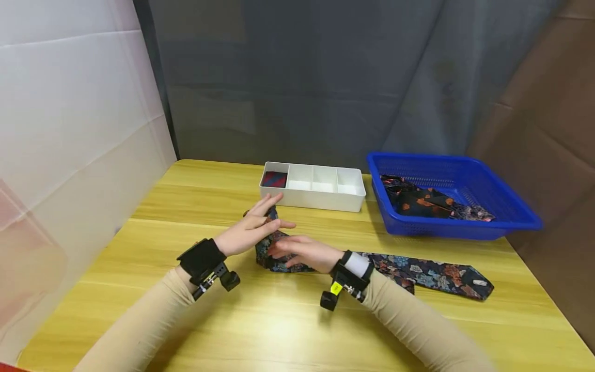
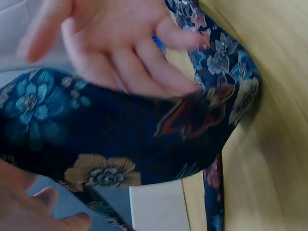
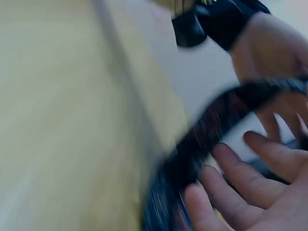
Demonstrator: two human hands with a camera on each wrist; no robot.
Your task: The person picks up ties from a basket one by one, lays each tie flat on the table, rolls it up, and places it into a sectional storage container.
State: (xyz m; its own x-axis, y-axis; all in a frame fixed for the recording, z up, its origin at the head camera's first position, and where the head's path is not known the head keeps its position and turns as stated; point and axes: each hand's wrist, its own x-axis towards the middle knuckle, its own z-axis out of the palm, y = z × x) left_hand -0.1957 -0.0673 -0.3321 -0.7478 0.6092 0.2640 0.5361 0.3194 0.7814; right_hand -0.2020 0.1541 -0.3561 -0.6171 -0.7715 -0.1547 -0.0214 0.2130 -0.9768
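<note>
On a wooden table [image 1: 279, 325], the left hand [image 1: 251, 231], fingers outstretched, not gripping, is held at a raised loop of a floral necktie [image 1: 437, 275]. Behind, a striped cloth [image 1: 275, 179] is contained in a white box [image 1: 318, 199]. The right hand [image 1: 309, 252], loosely open, is held by the loop; the tie's end is stretched rightward, before a blue basket [image 1: 465, 230].

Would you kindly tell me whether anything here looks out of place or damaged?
Nothing stands out: the white divided box and blue basket sit upright, the pointed end of the floral tie lies flat, and no spill or damage shows.
</note>
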